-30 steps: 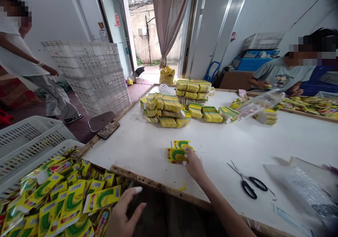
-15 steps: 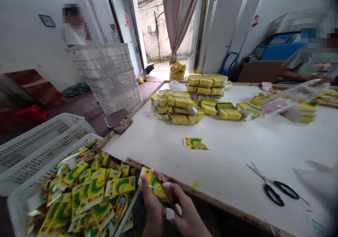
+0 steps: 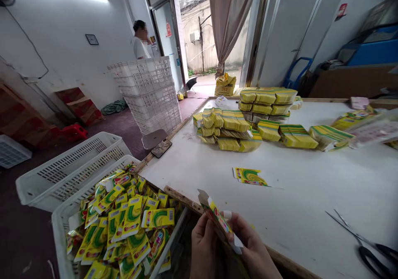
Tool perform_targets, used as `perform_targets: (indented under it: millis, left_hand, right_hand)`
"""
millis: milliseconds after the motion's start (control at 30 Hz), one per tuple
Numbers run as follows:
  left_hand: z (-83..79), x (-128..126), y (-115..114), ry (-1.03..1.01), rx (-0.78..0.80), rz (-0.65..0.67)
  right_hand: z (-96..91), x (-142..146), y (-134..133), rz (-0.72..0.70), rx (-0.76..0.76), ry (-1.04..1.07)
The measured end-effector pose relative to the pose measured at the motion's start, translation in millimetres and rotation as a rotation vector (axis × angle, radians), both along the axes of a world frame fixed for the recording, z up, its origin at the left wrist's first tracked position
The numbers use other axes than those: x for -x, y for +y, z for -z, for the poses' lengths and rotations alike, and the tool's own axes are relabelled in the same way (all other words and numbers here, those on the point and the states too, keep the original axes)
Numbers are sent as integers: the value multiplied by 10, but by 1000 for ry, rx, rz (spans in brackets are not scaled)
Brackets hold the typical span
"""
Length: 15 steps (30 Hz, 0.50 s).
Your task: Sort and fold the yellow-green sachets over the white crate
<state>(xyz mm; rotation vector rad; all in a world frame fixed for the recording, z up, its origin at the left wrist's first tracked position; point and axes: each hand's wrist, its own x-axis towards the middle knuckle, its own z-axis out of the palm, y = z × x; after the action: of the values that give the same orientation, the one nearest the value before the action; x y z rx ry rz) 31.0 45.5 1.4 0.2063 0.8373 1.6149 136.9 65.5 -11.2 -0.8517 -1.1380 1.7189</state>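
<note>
Both sets of fingers (image 3: 228, 215) are closed on one yellow-green packet (image 3: 215, 213), held edge-up just off the near edge of the counter (image 3: 311, 188). The left hand (image 3: 203, 246) pinches it from the left, the right hand (image 3: 248, 250) from the right. A second ago the right hand lay out on the counter at two flat packets while the left hovered over the crate; now both have drawn back to the counter's near edge with one packet, and a single flat packet pair (image 3: 250, 176) remains further in on the counter. Left of that edge stands the white crate (image 3: 62, 225) full of loose packets. Beyond lie bundled stacks (image 3: 230, 125); the scissors (image 3: 367, 246) lie to the right. Between these, the counter is bare.
</note>
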Motion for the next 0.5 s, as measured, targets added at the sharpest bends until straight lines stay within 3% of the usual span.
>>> perform_targets:
  millis: [133,233,367,500]
  left_hand:
    - [116,33,-33,84,18,-31]
    - [156,93,-58,195,34,-41]
    - [15,162,-59,292,27,-43]
    - [-158,321,-49,375,-65,24]
  right_hand:
    - [12,-20,-10,-11,-95,-53]
    - [10,-97,56,25,-222,-262]
    - [-85,-209,162,31,-411,-470]
    - [-219,-321,232,-80,-623,-564]
